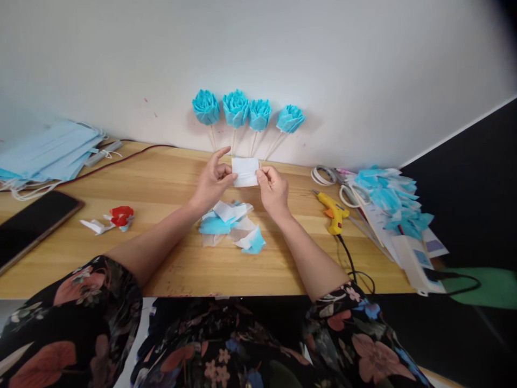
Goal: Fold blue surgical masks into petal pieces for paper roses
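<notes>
A small white rectangle of thin sheet material [245, 172] is stretched between my two hands above the middle of the table. My left hand [214, 180] pinches its left edge, with the index finger raised. At the right edge, my right hand [273, 188] grips it between thumb and fingers. Below lies a loose heap of blue and white cut pieces [226, 221]. Several blue handmade flowers [236, 109] on thin sticks lean against the wall behind my hands.
Blue face masks [52, 151] are stacked at the left, behind a phone [36, 223]. Red and white scraps [121, 216] lie nearby. To the right are a yellow glue gun [334, 211], scissors [354, 195], a tape roll [323, 175], a blue-white pile [390, 196] and a power strip [416, 264].
</notes>
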The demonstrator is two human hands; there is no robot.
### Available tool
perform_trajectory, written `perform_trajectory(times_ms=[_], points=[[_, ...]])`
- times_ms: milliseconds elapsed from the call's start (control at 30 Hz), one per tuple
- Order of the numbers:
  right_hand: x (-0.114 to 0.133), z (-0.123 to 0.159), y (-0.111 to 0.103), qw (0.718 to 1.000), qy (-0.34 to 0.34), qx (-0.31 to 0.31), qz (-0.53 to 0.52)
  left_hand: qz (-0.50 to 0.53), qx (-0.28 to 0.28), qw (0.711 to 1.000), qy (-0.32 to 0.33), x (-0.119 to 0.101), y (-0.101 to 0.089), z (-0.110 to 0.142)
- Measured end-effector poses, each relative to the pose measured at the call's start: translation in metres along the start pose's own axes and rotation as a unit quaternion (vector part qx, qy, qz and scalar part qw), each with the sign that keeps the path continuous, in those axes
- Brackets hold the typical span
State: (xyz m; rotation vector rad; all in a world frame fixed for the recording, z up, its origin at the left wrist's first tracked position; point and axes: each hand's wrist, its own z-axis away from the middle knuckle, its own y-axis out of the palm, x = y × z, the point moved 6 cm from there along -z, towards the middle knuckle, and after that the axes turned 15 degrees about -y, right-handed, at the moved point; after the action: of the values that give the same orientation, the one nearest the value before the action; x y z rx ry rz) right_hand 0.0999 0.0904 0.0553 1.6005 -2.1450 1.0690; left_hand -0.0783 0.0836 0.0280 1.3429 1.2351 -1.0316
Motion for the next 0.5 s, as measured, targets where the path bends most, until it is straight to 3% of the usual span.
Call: perform_trajectory(times_ms=[167, 367, 500], points=[[-0.001, -0.001, -0.003, 1.000, -0.016, -0.007, -0.011, -0.011, 0.011, 1.000, -0.008, -0.005, 0.000, 0.002], [0.001, -0.002, -0.002, 0.999, -0.012, -0.002, -0.034, -0.020, 0.052, 0.995, -0.086, -0.001, 0.009, 0.007], [-0.002, -0.001, 0.000, 0.996, -0.006, 0.016, -0.085, -0.016, -0.001, 0.993, -0.117, 0.005, 0.003, 0.006]])
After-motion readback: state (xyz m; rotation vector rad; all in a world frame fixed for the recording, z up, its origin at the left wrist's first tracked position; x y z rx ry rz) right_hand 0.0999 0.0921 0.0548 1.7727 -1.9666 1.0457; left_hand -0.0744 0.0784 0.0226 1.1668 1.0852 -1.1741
